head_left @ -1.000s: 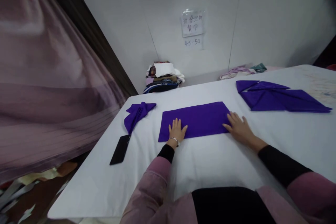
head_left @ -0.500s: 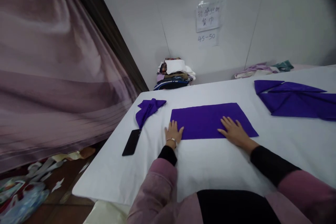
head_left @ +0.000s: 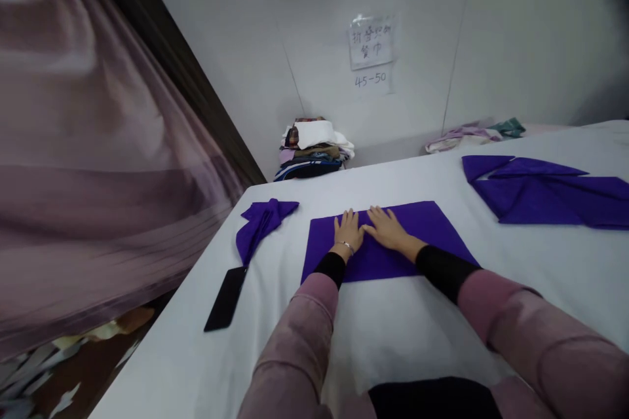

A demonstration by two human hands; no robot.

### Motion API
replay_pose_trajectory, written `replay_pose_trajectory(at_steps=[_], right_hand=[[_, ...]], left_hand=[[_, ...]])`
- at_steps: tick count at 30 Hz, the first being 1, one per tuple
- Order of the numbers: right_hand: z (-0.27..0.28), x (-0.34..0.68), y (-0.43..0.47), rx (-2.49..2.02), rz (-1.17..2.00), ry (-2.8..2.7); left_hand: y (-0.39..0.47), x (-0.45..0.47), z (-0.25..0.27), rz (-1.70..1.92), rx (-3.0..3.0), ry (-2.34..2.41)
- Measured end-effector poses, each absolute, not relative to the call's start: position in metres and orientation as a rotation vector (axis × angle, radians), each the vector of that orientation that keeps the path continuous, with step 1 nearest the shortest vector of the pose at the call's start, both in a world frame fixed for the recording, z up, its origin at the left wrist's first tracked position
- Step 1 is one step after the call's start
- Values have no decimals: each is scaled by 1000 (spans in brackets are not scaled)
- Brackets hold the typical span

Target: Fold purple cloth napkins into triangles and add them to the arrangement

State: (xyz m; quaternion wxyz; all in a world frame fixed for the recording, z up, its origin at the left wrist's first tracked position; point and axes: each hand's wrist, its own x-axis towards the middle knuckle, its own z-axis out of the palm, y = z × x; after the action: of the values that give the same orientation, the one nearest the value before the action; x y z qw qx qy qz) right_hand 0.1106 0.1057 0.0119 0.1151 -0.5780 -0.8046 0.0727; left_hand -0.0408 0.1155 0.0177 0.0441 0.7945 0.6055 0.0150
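A purple cloth napkin (head_left: 422,226) lies flat in a rectangle on the white-covered table, its long sides running left to right. My left hand (head_left: 349,231) rests on it left of the middle, fingers stretched toward the far edge. Close beside it lies my right hand (head_left: 387,228), palm down with fingers extended, its thumb near the left hand. Both hands are open and press on the cloth without gripping it. Left of them lies a folded, gathered purple napkin (head_left: 263,226), its narrow end by a black phone (head_left: 226,299).
More purple cloths (head_left: 545,193) lie loosely folded at the right. A stack of folded clothes (head_left: 314,150) stands behind the table against the wall, with further fabric (head_left: 466,137) to its right. A pink curtain (head_left: 98,163) hangs along the left of the white tablecloth (head_left: 167,366).
My left hand has moved from the napkin's near-left edge onto its surface, and my right hand has slid left to meet it. The camera view has shifted a little.
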Motion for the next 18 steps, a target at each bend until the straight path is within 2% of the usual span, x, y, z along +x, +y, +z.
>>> replay_pose_trajectory(at_steps=[5, 14, 18], right_hand=[[-5, 100, 133, -1667, 322, -2419], [-18, 232, 134, -2098, 155, -2156], [-27, 259, 130, -2164, 99, -2101]], left_hand=[[136, -38, -2, -26, 2376, 1837], [138, -44, -10, 59, 2357, 1848], [133, -39, -10, 83, 2336, 1822]])
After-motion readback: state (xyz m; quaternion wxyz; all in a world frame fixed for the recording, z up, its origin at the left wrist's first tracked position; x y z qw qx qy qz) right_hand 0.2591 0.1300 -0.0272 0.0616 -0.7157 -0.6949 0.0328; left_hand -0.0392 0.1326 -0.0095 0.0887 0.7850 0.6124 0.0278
